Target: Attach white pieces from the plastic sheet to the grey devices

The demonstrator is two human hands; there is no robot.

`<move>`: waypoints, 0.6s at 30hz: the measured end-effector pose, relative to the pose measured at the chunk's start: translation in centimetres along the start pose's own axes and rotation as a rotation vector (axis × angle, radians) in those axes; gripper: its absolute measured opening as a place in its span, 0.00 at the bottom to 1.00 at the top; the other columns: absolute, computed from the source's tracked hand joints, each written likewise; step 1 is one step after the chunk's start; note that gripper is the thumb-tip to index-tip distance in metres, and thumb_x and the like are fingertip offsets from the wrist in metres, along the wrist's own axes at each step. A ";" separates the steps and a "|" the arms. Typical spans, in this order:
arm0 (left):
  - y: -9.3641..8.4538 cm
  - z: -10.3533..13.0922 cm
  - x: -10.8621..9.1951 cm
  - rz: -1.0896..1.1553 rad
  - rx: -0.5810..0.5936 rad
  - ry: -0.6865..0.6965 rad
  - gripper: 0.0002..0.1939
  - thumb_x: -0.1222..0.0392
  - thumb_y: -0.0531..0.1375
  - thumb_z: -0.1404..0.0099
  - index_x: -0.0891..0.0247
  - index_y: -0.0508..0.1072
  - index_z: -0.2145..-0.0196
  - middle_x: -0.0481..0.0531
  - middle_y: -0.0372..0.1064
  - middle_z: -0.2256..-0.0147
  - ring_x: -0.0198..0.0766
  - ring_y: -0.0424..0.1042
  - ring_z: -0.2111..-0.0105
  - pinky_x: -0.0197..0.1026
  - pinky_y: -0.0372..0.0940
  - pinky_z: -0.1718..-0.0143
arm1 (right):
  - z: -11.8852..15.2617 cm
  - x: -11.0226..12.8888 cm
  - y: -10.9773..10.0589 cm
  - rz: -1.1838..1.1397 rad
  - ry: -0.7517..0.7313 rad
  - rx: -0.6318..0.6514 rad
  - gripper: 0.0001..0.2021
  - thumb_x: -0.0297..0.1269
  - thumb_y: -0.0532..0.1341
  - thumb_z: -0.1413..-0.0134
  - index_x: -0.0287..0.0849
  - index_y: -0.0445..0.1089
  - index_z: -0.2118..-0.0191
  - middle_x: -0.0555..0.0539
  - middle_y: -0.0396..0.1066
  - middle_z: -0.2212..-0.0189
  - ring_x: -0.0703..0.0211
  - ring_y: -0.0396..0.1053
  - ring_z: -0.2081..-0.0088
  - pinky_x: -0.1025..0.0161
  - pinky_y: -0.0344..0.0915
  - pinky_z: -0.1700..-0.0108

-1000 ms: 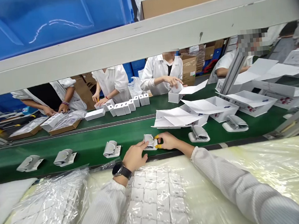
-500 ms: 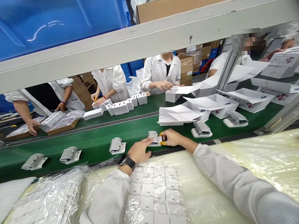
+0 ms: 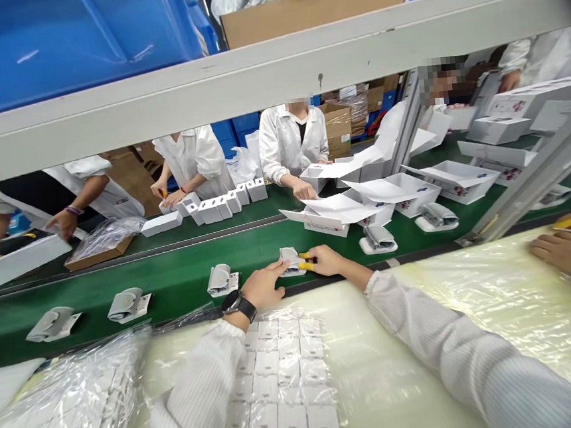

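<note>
A grey wrapped wrist cuff on a white base point(image 3: 292, 261) lies on the green conveyor belt point(image 3: 170, 263) straight ahead. My left hand point(image 3: 264, 286) touches its left side with outstretched fingers, and a black watch point(image 3: 238, 305) is on that wrist. From the right, my right hand point(image 3: 325, 261) grips the cuff's right edge between thumb and forefinger, both with yellow tips. Similar cuffs sit to the left, the nearest cuff point(image 3: 222, 280) beside my left fingers. More stand to the right, among them another cuff point(image 3: 377, 238).
Plastic-wrapped white parts point(image 3: 280, 381) lie before me. Open white boxes point(image 3: 325, 214) line the belt's far side, where co-workers in white coats handle boxes. A co-worker's hand point(image 3: 563, 253) is at the right. A metal beam point(image 3: 204, 88) crosses above, with a blue bin point(image 3: 75, 46) over it.
The yellow-tipped fingers of my right hand have shifted onto the cuff's edge. My left hand stays on it. The view has turned slightly right; a co-worker's hand at right has come further in.
</note>
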State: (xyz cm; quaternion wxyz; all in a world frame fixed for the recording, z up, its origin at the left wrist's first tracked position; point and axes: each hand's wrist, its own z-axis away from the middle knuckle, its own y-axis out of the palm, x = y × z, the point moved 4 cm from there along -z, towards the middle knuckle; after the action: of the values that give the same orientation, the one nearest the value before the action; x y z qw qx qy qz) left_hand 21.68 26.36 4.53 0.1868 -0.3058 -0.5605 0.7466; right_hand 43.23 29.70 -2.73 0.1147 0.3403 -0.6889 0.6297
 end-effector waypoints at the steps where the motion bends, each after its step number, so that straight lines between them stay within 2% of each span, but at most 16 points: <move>1: 0.0 -0.1 -0.3 -0.010 0.002 -0.003 0.41 0.59 0.57 0.39 0.53 0.49 0.30 0.47 0.43 0.30 0.48 0.62 0.38 0.46 0.62 0.40 | 0.0 -0.2 -0.2 -0.027 -0.001 -0.001 0.14 0.48 0.66 0.49 0.40 0.79 0.69 0.48 0.75 0.76 0.60 0.66 0.75 0.66 0.58 0.71; 4: 0.0 -0.5 -1.1 -0.026 0.002 -0.008 0.41 0.60 0.57 0.39 0.53 0.50 0.30 0.47 0.43 0.30 0.47 0.61 0.37 0.45 0.62 0.40 | -0.1 -0.9 -0.8 -0.089 0.019 -0.030 0.16 0.48 0.66 0.48 0.41 0.80 0.61 0.48 0.76 0.75 0.59 0.69 0.73 0.65 0.62 0.69; 7: 0.0 -0.7 -1.7 -0.027 -0.002 -0.007 0.41 0.61 0.57 0.40 0.53 0.49 0.30 0.46 0.44 0.30 0.46 0.59 0.36 0.44 0.60 0.39 | 0.2 -1.3 -1.2 -0.095 0.023 -0.045 0.16 0.47 0.66 0.47 0.41 0.80 0.58 0.48 0.77 0.73 0.58 0.70 0.72 0.65 0.63 0.67; 12: 0.1 -1.1 -2.5 -0.034 0.015 0.000 0.42 0.60 0.57 0.40 0.50 0.48 0.30 0.44 0.43 0.30 0.47 0.61 0.37 0.46 0.62 0.40 | 1.1 -1.9 -1.7 -0.017 -0.004 -0.012 0.15 0.48 0.65 0.45 0.39 0.77 0.63 0.47 0.75 0.71 0.60 0.68 0.71 0.65 0.61 0.67; 15: 0.1 -1.5 -2.9 -0.036 0.023 0.004 0.42 0.60 0.57 0.40 0.48 0.46 0.30 0.43 0.42 0.30 0.47 0.62 0.37 0.45 0.64 0.42 | 1.7 -2.5 -2.1 0.049 -0.031 0.013 0.16 0.49 0.69 0.52 0.39 0.74 0.67 0.47 0.74 0.70 0.62 0.66 0.73 0.66 0.59 0.68; 18: 0.2 -2.0 -3.3 -0.050 0.023 0.017 0.42 0.60 0.57 0.39 0.47 0.46 0.30 0.42 0.42 0.30 0.48 0.62 0.38 0.45 0.63 0.42 | 2.1 -3.2 -2.5 0.022 -0.032 0.024 0.17 0.47 0.71 0.56 0.39 0.72 0.67 0.48 0.74 0.70 0.63 0.65 0.74 0.66 0.59 0.69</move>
State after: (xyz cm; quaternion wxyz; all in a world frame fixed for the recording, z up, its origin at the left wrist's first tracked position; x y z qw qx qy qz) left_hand 25.46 25.67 4.84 0.2137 -0.2958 -0.5576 0.7456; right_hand 47.73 28.81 -2.97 0.0926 0.3441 -0.6866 0.6338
